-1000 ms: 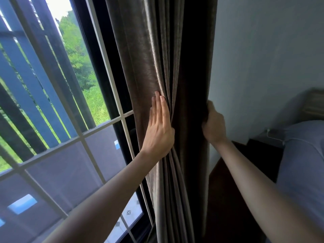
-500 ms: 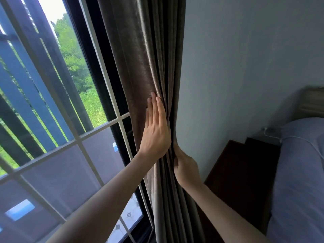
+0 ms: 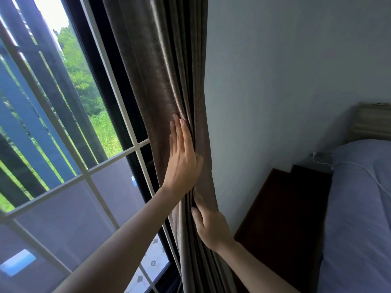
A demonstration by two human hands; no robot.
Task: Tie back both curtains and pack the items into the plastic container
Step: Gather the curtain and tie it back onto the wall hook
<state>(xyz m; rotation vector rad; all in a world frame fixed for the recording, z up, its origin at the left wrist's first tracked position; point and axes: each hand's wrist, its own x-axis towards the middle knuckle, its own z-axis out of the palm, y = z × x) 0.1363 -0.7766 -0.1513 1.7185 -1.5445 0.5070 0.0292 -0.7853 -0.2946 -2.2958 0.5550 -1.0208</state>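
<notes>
Hands: left [image 3: 182, 163] flat on curtain [image 3: 160, 70], right [image 3: 211, 227] below.

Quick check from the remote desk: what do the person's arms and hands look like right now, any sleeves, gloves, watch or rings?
Both forearms are bare as far as the frame shows, with no sleeve edge in view. The left hand and right hand wear no gloves. No watch, bracelet or band shows at either wrist, and no ring on the fingers that are visible. Some right-hand fingers are hidden in the curtain folds.
</notes>
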